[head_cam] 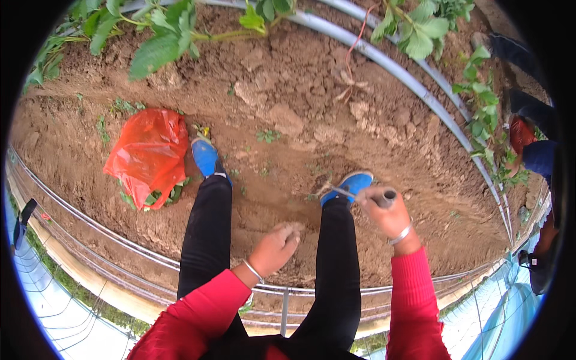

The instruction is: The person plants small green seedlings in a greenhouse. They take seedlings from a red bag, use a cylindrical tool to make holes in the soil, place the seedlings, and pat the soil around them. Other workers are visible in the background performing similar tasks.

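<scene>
My right hand point(382, 209) is closed round the handle of a small metal hand tool point(342, 191), whose thin shaft crosses over my blue shoe point(355, 181). The tool's head, near the soil beside that shoe, is too blurred to name. My left hand point(276, 247) hangs above the bare soil point(270, 211) between my legs, its fingers loosely bent and slightly blurred, with no object visible in it. Small weeds point(268, 136) grow in the soil ahead of my feet. A red plastic bag point(150, 153) with green leaves at its opening lies left of my left shoe point(204, 156).
Curved metal pipes point(405, 78) arch across the upper right. Leafy plants point(155, 49) hang along the top, and more vines point(483, 108) grow at the right. Another person's dark sleeve point(539, 157) and a red bag point(522, 134) show at the right edge. Horizontal rails point(297, 291) run behind my legs.
</scene>
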Demonstrator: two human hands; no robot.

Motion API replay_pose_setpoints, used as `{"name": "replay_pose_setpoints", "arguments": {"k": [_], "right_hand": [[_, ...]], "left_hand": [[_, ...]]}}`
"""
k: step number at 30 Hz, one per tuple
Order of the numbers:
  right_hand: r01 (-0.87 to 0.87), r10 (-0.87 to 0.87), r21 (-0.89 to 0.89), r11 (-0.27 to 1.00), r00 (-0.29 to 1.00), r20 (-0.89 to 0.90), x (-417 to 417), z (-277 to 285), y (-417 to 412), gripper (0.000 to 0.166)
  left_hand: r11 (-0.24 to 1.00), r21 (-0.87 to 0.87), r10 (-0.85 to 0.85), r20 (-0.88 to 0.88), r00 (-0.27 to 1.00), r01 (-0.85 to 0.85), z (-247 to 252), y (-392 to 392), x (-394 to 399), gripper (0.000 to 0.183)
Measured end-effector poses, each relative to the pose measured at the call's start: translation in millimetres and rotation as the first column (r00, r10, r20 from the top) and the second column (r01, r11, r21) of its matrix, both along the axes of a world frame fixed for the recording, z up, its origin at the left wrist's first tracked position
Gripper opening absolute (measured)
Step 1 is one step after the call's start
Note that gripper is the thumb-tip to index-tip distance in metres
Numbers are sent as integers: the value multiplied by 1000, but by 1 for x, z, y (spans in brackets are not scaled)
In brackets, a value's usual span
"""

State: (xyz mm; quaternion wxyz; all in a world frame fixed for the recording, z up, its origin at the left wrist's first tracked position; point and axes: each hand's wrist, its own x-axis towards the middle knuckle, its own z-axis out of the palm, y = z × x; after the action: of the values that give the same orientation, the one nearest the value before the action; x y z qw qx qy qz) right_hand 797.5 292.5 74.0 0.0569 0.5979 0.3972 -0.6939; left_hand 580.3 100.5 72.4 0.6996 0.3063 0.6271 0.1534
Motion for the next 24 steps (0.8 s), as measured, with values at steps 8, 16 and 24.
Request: {"name": "replay_pose_setpoints", "arguments": {"k": [8,16,24], "right_hand": [[111,-157,505,856,986,48,-12,117,49,11],[-304,55,778,550,943,330,-53,109,82,13],[-116,30,712,692,991,132,-85,95,76,11]], "left_hand": [[999,39,-15,42,999,14,17,21,-2,35],[996,72,-58,4,998,57,23,25,-8,35],[998,46,-38,60,997,35,19,21,-4,34]]}}
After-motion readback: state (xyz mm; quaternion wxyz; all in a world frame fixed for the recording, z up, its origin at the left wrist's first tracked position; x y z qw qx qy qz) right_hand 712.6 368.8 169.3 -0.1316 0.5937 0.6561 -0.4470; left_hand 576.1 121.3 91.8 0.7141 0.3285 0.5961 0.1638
